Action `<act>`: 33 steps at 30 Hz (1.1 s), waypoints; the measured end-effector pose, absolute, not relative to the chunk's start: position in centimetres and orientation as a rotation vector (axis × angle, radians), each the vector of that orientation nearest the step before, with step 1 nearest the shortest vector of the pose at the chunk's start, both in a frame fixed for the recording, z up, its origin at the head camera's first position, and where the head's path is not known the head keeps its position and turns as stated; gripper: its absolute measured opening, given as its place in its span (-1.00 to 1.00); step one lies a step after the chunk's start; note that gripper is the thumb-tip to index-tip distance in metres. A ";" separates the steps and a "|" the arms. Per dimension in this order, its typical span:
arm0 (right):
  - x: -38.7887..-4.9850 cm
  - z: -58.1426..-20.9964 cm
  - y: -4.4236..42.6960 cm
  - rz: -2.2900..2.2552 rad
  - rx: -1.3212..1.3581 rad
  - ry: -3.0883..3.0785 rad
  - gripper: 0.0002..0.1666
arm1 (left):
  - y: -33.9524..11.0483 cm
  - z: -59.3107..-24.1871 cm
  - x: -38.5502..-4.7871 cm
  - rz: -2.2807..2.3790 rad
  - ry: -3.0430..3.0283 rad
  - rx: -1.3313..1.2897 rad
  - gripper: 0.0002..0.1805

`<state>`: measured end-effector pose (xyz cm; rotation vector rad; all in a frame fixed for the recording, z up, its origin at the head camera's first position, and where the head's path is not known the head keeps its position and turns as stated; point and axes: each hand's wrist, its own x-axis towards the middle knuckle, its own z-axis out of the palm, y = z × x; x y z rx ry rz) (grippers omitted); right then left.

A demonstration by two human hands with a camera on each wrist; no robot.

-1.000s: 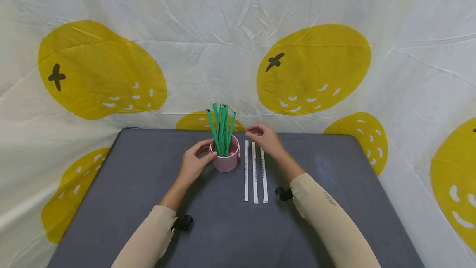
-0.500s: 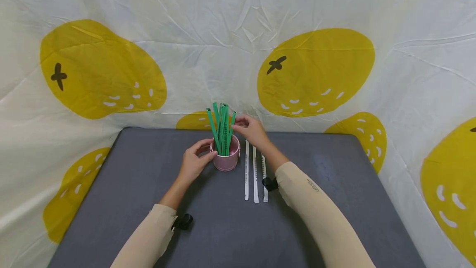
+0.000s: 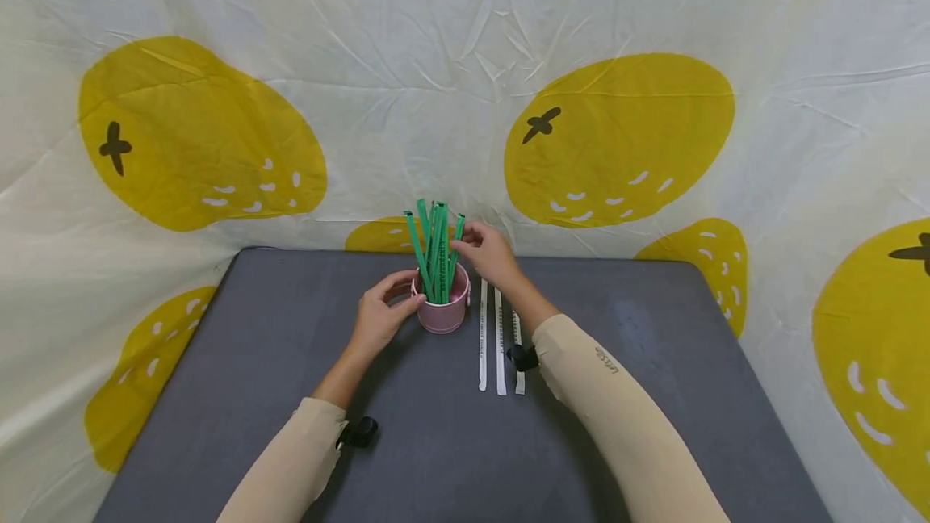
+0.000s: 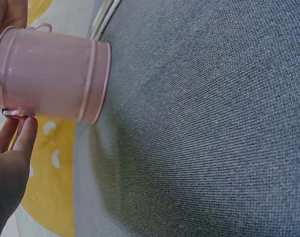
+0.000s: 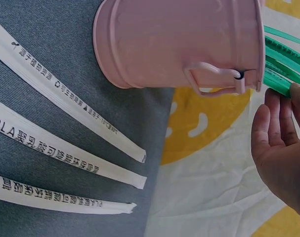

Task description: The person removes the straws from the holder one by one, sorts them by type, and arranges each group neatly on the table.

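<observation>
A small pink bucket [image 3: 441, 318] stands upright near the back edge of the table, with several green paper-wrapped straws [image 3: 433, 253] leaning out of its top. My left hand [image 3: 378, 315] grips the bucket's left side near the rim, thumb in front and fingers behind. In the left wrist view its fingertips meet the bucket's side handle [image 4: 19, 113]. My right hand [image 3: 488, 253] pinches the rightmost green straw [image 3: 457, 244] between thumb and fingers, above the rim. The right wrist view shows that hand [image 5: 283, 133] just beyond the bucket mouth, against the green straws [image 5: 283, 61].
Three white paper-wrapped straws [image 3: 500, 349] with printed text lie side by side on the dark grey table [image 3: 436, 450], right of the bucket, partly under the right forearm. Behind the table hangs a white cloth [image 3: 421, 39] with yellow fruit prints.
My right hand has moved left from above the white straws to the green ones and now pinches one, which has shifted slightly up and right. The left hand stays at the bucket.
</observation>
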<state>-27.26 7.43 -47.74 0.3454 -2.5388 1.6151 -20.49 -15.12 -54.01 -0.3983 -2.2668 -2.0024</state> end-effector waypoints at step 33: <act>-24.7 -38.5 15.9 1.869 0.297 -2.099 -0.60 | -15.0 -54.3 -20.5 -1.960 -2.262 -0.427 -0.49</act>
